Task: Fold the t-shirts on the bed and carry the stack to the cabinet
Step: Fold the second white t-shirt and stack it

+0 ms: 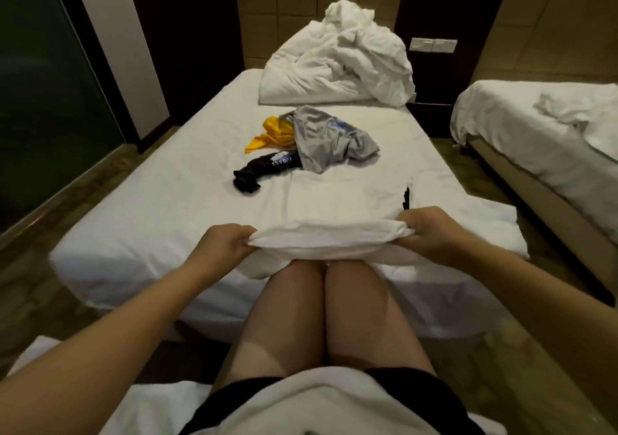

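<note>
White t-shirt [347, 200] lies flat on the bed [160, 207], near edge lifted!
Left hand [224, 245] and right hand [434, 230] both have fingers clamped on that edge; grey t-shirt [327, 140], yellow garment [271, 133] and black garment [261, 172] lie crumpled just beyond.

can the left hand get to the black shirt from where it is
Probably yes, once freed. The left hand has its grip on the white shirt at the near edge. The black shirt lies further up the bed, only bare sheet between, so a forward reach looks workable.
</note>
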### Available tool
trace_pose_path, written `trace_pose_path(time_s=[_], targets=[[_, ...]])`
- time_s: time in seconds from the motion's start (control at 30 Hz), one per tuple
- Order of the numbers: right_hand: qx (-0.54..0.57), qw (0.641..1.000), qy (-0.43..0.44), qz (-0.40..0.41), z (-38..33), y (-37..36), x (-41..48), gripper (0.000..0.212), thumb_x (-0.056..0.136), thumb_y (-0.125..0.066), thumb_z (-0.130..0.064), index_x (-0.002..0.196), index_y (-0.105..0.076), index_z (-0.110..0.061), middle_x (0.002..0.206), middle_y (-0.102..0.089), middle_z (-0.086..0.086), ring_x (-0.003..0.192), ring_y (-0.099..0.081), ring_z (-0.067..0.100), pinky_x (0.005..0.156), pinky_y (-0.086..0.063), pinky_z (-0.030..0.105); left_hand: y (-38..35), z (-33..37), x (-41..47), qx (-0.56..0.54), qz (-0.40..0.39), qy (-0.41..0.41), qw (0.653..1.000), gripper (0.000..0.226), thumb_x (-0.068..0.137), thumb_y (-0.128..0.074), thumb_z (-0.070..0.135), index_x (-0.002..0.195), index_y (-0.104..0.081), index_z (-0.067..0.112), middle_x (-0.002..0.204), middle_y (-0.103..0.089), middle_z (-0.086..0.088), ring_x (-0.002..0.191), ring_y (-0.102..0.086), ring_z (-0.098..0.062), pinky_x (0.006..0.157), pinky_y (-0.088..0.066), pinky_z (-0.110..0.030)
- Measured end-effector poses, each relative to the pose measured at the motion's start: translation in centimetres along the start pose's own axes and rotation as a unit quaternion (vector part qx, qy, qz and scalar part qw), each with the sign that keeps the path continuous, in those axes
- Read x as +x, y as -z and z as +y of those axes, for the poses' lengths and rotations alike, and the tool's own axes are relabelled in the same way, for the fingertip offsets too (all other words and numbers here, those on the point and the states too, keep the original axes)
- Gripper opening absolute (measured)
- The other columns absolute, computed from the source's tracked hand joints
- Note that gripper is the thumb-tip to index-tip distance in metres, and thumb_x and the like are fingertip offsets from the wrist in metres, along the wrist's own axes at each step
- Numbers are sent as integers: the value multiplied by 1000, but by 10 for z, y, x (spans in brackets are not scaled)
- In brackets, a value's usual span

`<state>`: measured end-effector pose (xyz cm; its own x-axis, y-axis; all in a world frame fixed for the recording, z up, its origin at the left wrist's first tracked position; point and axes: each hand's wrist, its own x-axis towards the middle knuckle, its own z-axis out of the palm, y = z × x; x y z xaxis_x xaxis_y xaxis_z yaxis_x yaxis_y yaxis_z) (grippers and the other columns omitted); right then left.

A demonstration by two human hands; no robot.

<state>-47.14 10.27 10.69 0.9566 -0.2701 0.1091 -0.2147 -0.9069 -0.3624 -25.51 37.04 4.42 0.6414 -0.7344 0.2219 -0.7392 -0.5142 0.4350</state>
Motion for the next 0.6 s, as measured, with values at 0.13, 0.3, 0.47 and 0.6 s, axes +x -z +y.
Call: trace_pose_path(time_s=[0.13, 0.3, 0.47, 0.6], targets=[[-37, 992, 97, 70, -6, -11, -40, 36, 82, -63, -38, 60, -58, -11, 59, -58, 6, 57, -53, 16, 53, -31, 29, 0, 7, -34, 20, 42, -44, 998, 44, 74, -50, 46, 81, -74, 10, 73, -65, -11, 72, -62, -28, 61, -40, -30], [-104, 988, 110, 20, -11, -73, -105, 25, 66, -50, -38, 58, -65, -20, 56, -61, -2, 49, -61, 21, 47, -38, 23, -42, 0, -100, -9, -6, 7, 1000, 42, 75, -48, 39, 91, -76, 12, 86, -69, -14, 83, -64, -31, 73, -46, -34], [-134, 983, 93, 80, -21, -94, -127, 32, 69, -46, -40, 79, -71, -22, 74, -68, -6, 64, -64, 21, 64, -41, 27, -50, -3, -126, -7, 30, 91, 995, 37, 81, -49, 34, 103, -73, 17, 83, -55, -8, 81, -55, -32, 67, -41, -33], [-138, 984, 100, 54, -34, -94, -121, 43, 76, -45, -52, 102, -67, -25, 87, -68, -6, 76, -65, 21, 69, -45, 32, -45, 15, -129, -45, 9, 135, 990, 28, 93, -53, 26, 119, -65, 23, 105, -68, -7, 96, -61, -27, 76, -43, -29]])
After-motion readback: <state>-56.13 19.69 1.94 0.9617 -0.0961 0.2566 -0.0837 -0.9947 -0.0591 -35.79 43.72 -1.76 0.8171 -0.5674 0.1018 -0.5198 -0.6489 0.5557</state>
